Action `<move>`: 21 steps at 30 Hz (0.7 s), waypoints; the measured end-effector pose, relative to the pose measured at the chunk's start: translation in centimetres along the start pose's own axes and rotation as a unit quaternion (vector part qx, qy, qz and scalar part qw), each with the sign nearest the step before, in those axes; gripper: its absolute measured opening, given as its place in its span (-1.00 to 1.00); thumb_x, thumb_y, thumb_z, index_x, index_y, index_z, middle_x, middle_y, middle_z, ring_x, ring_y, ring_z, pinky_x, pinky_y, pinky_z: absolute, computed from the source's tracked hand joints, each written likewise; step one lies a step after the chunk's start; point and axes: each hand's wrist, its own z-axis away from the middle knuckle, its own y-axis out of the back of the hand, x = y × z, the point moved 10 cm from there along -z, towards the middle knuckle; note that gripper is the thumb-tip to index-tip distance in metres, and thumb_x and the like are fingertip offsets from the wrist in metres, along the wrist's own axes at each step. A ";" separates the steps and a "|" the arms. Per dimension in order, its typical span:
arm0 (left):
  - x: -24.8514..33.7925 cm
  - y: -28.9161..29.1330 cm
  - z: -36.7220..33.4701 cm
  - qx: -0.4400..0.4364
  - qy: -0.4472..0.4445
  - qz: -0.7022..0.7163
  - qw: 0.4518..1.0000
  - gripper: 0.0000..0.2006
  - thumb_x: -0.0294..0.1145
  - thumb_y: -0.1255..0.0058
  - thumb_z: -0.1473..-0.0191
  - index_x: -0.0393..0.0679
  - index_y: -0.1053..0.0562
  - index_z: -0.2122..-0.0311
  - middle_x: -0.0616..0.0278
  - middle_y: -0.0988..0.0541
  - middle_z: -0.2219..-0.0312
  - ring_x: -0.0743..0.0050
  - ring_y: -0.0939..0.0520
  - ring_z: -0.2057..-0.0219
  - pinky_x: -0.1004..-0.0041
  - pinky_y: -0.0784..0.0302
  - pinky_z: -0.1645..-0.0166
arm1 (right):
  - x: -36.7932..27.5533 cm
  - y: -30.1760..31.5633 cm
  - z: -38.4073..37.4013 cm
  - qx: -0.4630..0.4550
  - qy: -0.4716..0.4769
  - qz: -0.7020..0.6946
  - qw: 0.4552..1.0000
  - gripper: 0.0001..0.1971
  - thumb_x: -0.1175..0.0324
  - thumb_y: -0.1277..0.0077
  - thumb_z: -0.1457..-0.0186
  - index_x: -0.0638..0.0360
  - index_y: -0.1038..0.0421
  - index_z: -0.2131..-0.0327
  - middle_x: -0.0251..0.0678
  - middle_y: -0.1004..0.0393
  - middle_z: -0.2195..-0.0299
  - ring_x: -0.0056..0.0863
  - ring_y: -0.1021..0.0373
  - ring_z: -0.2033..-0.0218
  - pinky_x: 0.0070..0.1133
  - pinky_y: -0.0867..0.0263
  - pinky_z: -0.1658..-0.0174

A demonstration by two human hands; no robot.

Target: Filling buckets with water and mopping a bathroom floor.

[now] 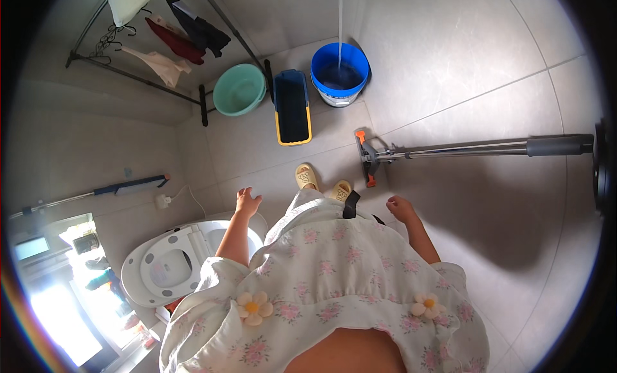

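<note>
My left hand [247, 202] hangs in the air beside the toilet's front end, fingers spread, holding nothing. On the other side of my body, my right hand [401, 209] is loosely curled, with nothing visible in it. Nearest to that hand is a mop [371, 157] with a grey head and orange end clips. Its metal handle [475, 149] runs off to the right to a grey grip. Between and beyond my hands, yellow slippers [307, 176] show on my feet.
Ahead stand a green basin [239, 90], a dark rectangular bucket [292, 109] with a yellow rim, and a blue-rimmed round bucket [340, 93] with a thin pale line dropping into it. A toilet [167, 265] with raised lid is at left, a clothes rack [138, 77] at far left.
</note>
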 end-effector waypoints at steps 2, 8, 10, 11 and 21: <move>-0.1 0.2 0.5 0.020 -0.020 0.003 1.000 -0.46 -0.17 0.05 0.21 -0.25 -0.21 0.10 -0.04 -0.19 0.08 0.13 -0.10 -0.02 0.37 -0.07 -0.05 | -0.9 0.1 0.0 -0.012 -0.011 -0.002 1.000 -0.71 0.22 0.10 0.13 0.22 -0.33 0.35 -0.19 -0.40 0.47 -0.40 -0.35 0.45 -0.56 -0.25 0.35; 1.9 2.3 0.7 0.058 -0.058 0.036 0.996 -0.50 -0.20 0.06 0.20 -0.28 -0.23 0.13 -0.03 -0.23 0.12 0.16 -0.15 0.02 0.38 -0.10 -0.04 | -2.8 0.6 -0.6 -0.010 -0.007 -0.012 1.000 -0.71 0.22 0.07 0.14 0.22 -0.33 0.35 -0.15 -0.40 0.44 -0.29 -0.35 0.39 -0.52 -0.25 0.30; 2.5 2.4 0.3 0.063 -0.067 0.044 0.995 -0.50 -0.20 0.06 0.20 -0.27 -0.24 0.13 -0.02 -0.24 0.12 0.16 -0.16 0.02 0.38 -0.10 -0.04 | -3.4 0.7 -0.9 -0.007 0.008 -0.013 1.000 -0.71 0.23 0.07 0.14 0.22 -0.33 0.36 -0.15 -0.40 0.45 -0.28 -0.35 0.39 -0.52 -0.25 0.31; 2.7 2.5 0.3 0.067 -0.077 0.049 0.994 -0.51 -0.21 0.06 0.20 -0.27 -0.24 0.14 -0.01 -0.24 0.13 0.16 -0.16 0.03 0.39 -0.10 -0.04 | -3.5 0.7 -1.1 -0.009 0.006 -0.017 1.000 -0.72 0.23 0.07 0.14 0.22 -0.33 0.36 -0.14 -0.40 0.45 -0.28 -0.35 0.39 -0.52 -0.25 0.31; 2.9 1.3 0.6 0.038 -0.069 0.034 0.996 -0.53 -0.21 0.05 0.20 -0.24 -0.26 0.15 0.03 -0.26 0.13 0.19 -0.18 0.03 0.41 -0.11 -0.03 | -2.0 0.0 -0.5 -0.026 -0.022 -0.013 0.999 -0.72 0.22 0.08 0.15 0.21 -0.33 0.37 -0.14 -0.40 0.44 -0.30 -0.35 0.38 -0.52 -0.25 0.29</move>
